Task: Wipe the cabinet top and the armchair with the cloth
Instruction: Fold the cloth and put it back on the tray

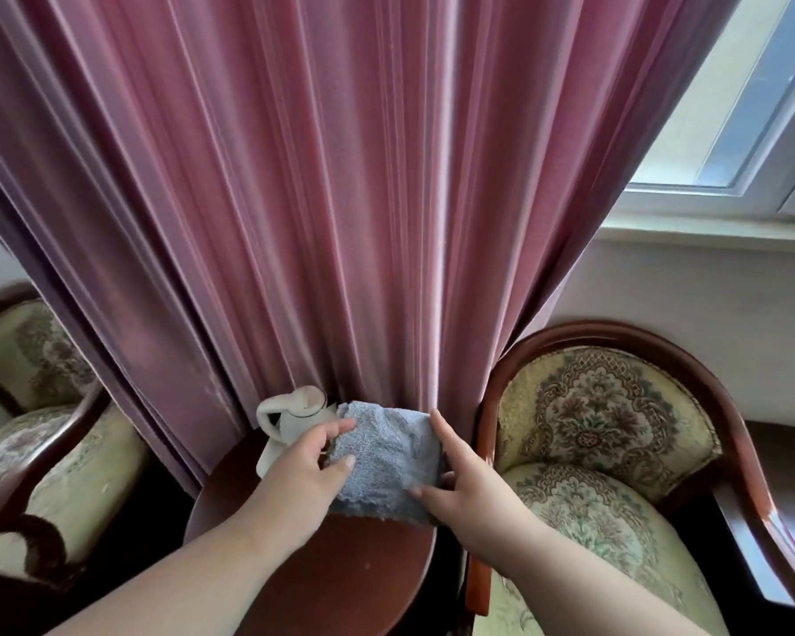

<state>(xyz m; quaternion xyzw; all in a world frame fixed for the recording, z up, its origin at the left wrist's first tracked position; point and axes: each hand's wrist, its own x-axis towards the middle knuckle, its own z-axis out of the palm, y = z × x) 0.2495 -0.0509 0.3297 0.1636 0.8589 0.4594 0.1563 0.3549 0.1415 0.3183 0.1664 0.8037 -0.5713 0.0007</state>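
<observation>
A folded grey-blue terry cloth (pixel 384 456) is held between both hands above the round reddish-brown cabinet top (pixel 354 571). My left hand (pixel 306 470) grips its left edge with thumb on top. My right hand (pixel 467 479) grips its right edge, fingers spread along the side. An armchair (pixel 602 433) with floral yellow-green upholstery and a dark wooden frame stands right of the cabinet, close to my right forearm.
A white kettle (pixel 290 417) stands at the back left of the cabinet top, partly hidden by my left hand. Pink curtains (pixel 317 199) hang right behind. A second matching armchair (pixel 33 433) is at the left. A window (pixel 744 107) is upper right.
</observation>
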